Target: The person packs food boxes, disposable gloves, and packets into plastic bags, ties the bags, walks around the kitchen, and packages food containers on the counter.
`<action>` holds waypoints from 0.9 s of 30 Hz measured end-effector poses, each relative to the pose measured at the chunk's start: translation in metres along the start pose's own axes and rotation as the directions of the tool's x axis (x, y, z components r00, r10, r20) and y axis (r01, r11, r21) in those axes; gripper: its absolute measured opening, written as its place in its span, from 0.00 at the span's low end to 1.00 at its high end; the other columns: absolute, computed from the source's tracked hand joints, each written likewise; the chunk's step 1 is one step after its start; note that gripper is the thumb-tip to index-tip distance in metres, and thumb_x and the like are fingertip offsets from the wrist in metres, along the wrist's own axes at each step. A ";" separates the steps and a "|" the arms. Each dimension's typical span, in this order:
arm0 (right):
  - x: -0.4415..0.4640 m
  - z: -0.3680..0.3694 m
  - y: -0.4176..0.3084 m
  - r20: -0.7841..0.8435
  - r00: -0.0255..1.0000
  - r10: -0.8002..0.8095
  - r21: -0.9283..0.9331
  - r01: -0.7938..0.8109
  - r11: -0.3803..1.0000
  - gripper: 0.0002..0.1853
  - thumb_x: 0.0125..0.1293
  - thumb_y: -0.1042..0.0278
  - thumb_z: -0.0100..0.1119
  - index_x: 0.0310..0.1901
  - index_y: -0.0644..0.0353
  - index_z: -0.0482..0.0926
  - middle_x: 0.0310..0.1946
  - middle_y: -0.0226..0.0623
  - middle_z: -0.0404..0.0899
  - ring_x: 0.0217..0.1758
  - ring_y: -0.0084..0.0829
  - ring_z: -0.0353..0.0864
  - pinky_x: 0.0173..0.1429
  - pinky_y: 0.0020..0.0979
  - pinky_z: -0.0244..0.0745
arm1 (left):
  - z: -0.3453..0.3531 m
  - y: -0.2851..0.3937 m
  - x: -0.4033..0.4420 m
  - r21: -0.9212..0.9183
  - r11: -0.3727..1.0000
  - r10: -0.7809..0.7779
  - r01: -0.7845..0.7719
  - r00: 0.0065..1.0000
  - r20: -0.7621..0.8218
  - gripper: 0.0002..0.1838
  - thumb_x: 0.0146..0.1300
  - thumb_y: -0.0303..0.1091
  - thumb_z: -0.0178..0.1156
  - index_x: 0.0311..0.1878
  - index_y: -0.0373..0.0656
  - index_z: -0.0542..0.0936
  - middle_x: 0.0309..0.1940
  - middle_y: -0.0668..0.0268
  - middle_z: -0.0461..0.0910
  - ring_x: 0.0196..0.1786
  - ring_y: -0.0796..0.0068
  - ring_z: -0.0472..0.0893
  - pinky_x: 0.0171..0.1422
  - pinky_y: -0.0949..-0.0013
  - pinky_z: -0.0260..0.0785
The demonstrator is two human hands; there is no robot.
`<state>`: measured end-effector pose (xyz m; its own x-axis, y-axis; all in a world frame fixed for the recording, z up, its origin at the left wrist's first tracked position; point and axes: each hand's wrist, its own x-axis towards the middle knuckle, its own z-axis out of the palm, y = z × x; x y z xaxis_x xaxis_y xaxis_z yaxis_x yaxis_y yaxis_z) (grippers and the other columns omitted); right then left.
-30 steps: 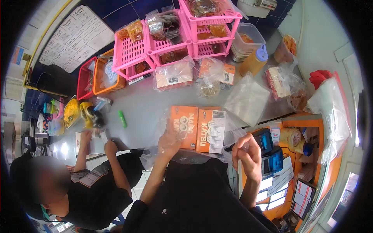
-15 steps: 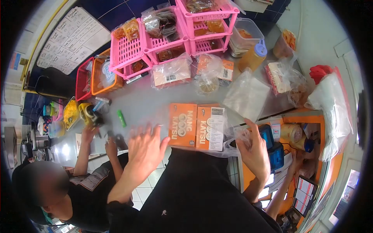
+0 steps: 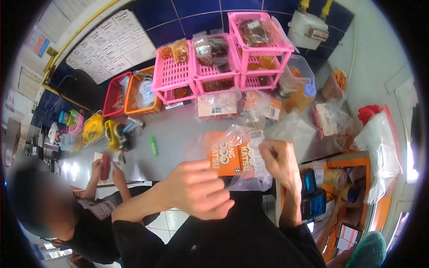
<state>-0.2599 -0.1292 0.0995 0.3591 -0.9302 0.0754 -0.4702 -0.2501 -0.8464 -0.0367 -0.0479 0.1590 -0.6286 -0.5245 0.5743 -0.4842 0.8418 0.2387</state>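
Two orange printed cardboard boxes, the left box [image 3: 229,168] and the right box [image 3: 245,166], stand side by side at the counter's front edge. A clear plastic bag [image 3: 250,182] lies loosely around them. My left hand [image 3: 196,190] is curled closed in front of the left box; whatever its fingers hold is hidden. At the right box's upper right corner, my right hand [image 3: 283,163] is closed with the bag's film at its fingertips. A white label [image 3: 256,149] covers part of the right box.
Pink stacked baskets [image 3: 174,73] with packets line the back. A green marker [image 3: 154,146] lies left on the steel counter [image 3: 174,129]. A sauce bottle [image 3: 300,98] stands back right. A co-worker's hands [image 3: 118,174] are at the left; another person's arm [image 3: 328,223] reaches in at right.
The bag has come up around the boxes. My left hand went from spread fingers to a closed fist, nearer to me; my right hand closed and moved up slightly. The view shifted.
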 end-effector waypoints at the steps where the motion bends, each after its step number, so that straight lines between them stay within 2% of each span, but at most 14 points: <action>1: 0.004 0.004 0.007 -0.019 0.999 0.037 0.040 -0.036 0.999 0.12 0.61 0.73 0.55 0.23 0.72 0.71 0.15 0.53 0.64 0.15 0.31 0.62 0.25 0.40 0.61 | 0.006 -0.010 -0.004 -0.057 0.998 0.012 -0.015 0.999 -0.051 0.12 0.43 0.28 0.61 0.13 0.47 0.67 0.12 0.72 0.57 0.14 0.74 0.60 0.21 0.69 0.52; 2: 0.013 0.007 0.016 -0.029 1.000 -0.008 0.001 0.008 1.000 0.12 0.61 0.73 0.55 0.23 0.71 0.70 0.14 0.46 0.61 0.20 0.20 0.57 0.24 0.36 0.57 | 0.011 -0.015 -0.011 -0.050 0.999 0.008 -0.011 0.998 -0.060 0.12 0.43 0.28 0.61 0.13 0.47 0.67 0.12 0.72 0.57 0.14 0.74 0.60 0.21 0.69 0.52; 5: 0.009 0.002 -0.014 -0.017 1.000 0.000 0.085 0.001 0.996 0.13 0.62 0.73 0.55 0.23 0.71 0.69 0.14 0.40 0.58 0.21 0.18 0.55 0.24 0.34 0.54 | 0.004 -0.030 -0.020 -0.185 0.981 -0.087 0.051 0.977 -0.194 0.13 0.43 0.29 0.61 0.13 0.47 0.66 0.11 0.71 0.59 0.13 0.73 0.61 0.21 0.70 0.55; 7: 0.003 -0.003 -0.036 -0.015 0.999 0.042 0.140 -0.040 0.989 0.14 0.63 0.72 0.57 0.24 0.71 0.69 0.14 0.31 0.57 0.22 0.16 0.54 0.24 0.30 0.51 | -0.014 -0.015 -0.025 -0.326 0.944 -0.037 -0.053 0.964 -0.265 0.06 0.36 0.25 0.52 0.13 0.43 0.64 0.11 0.68 0.60 0.12 0.71 0.59 0.20 0.70 0.52; 10: -0.002 -0.002 -0.052 0.010 0.999 0.031 0.166 -0.033 0.986 0.15 0.63 0.71 0.57 0.22 0.69 0.69 0.14 0.28 0.59 0.21 0.15 0.56 0.24 0.29 0.51 | -0.021 0.008 -0.032 -0.447 0.877 -0.002 -0.176 0.929 -0.370 0.11 0.51 0.28 0.52 0.15 0.44 0.66 0.14 0.70 0.63 0.14 0.73 0.64 0.20 0.71 0.58; 13: 0.006 0.012 -0.056 -0.013 0.998 0.068 0.310 -0.061 0.949 0.16 0.64 0.71 0.56 0.20 0.66 0.69 0.14 0.24 0.60 0.20 0.13 0.57 0.24 0.28 0.50 | -0.015 0.034 -0.033 -0.743 0.638 0.013 -0.201 0.968 -0.250 0.13 0.59 0.34 0.56 0.20 0.41 0.72 0.16 0.69 0.65 0.16 0.71 0.67 0.23 0.68 0.61; 15: 0.030 0.025 -0.033 -0.185 0.971 0.149 0.286 -0.092 0.954 0.16 0.67 0.70 0.54 0.20 0.63 0.70 0.14 0.20 0.61 0.19 0.12 0.57 0.23 0.25 0.48 | -0.014 0.035 -0.055 -0.738 0.662 0.255 -0.127 0.965 0.062 0.20 0.62 0.54 0.68 0.36 0.44 0.83 0.40 0.61 0.86 0.38 0.64 0.85 0.46 0.64 0.78; 16: 0.035 0.030 -0.022 -0.165 0.966 0.198 0.288 -0.145 0.947 0.17 0.69 0.68 0.52 0.21 0.63 0.71 0.14 0.20 0.61 0.18 0.11 0.55 0.23 0.24 0.46 | -0.010 0.035 -0.058 -0.739 0.661 0.252 -0.128 0.966 0.058 0.20 0.62 0.54 0.68 0.36 0.44 0.83 0.40 0.61 0.86 0.38 0.64 0.85 0.46 0.64 0.78; 18: 0.033 0.039 -0.023 -0.091 0.973 0.214 0.326 -0.174 0.929 0.17 0.69 0.68 0.53 0.21 0.63 0.72 0.14 0.20 0.62 0.18 0.10 0.55 0.22 0.24 0.46 | -0.004 0.033 -0.054 -0.733 0.663 -0.007 -0.150 0.978 -0.207 0.12 0.58 0.35 0.59 0.22 0.39 0.74 0.15 0.69 0.65 0.16 0.70 0.67 0.23 0.68 0.60; 21: 0.023 0.051 -0.052 -0.003 0.981 0.194 0.274 -0.185 0.944 0.17 0.67 0.69 0.55 0.20 0.63 0.72 0.13 0.20 0.62 0.18 0.10 0.54 0.22 0.24 0.46 | -0.035 0.008 -0.061 -0.746 0.665 -0.087 -0.024 0.990 -0.108 0.11 0.56 0.34 0.61 0.23 0.40 0.74 0.15 0.70 0.66 0.17 0.71 0.69 0.23 0.67 0.58; 22: 0.019 0.051 -0.066 0.061 0.992 0.112 0.227 -0.123 0.966 0.16 0.66 0.69 0.56 0.20 0.64 0.72 0.13 0.20 0.63 0.18 0.10 0.56 0.23 0.24 0.47 | -0.045 0.008 -0.064 -0.743 0.666 -0.073 0.064 0.997 0.021 0.12 0.58 0.35 0.63 0.24 0.40 0.75 0.14 0.70 0.66 0.17 0.69 0.69 0.24 0.66 0.60; 23: 0.016 0.053 -0.074 0.127 0.991 0.029 0.181 -0.052 0.982 0.16 0.66 0.69 0.57 0.20 0.64 0.72 0.13 0.20 0.63 0.19 0.11 0.57 0.23 0.23 0.48 | -0.045 0.007 -0.069 -0.740 0.670 -0.063 0.059 0.998 0.023 0.12 0.58 0.35 0.63 0.24 0.40 0.75 0.14 0.70 0.66 0.17 0.69 0.69 0.24 0.66 0.60; 25: 0.016 0.054 -0.058 0.173 0.984 0.030 0.213 -0.068 0.975 0.15 0.65 0.70 0.56 0.20 0.64 0.72 0.12 0.23 0.65 0.18 0.12 0.60 0.22 0.23 0.51 | -0.043 0.004 -0.083 -0.790 0.581 -0.095 0.195 0.980 0.173 0.12 0.59 0.37 0.66 0.27 0.41 0.77 0.16 0.68 0.70 0.19 0.67 0.71 0.26 0.65 0.62; 27: 0.016 0.057 -0.045 0.225 0.974 0.032 0.244 -0.089 0.966 0.15 0.65 0.72 0.54 0.20 0.64 0.71 0.12 0.25 0.66 0.17 0.14 0.64 0.21 0.22 0.55 | -0.058 -0.022 -0.095 -0.657 0.681 -0.270 0.325 0.945 0.187 0.09 0.57 0.38 0.70 0.33 0.45 0.81 0.27 0.68 0.80 0.30 0.68 0.80 0.35 0.64 0.71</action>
<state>-0.1870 -0.1173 0.1090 0.5163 -0.8533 -0.0728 -0.2892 -0.0937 -0.9527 0.0695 -0.0094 0.1448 -0.5771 -0.7463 0.3315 -0.1341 0.4870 0.8630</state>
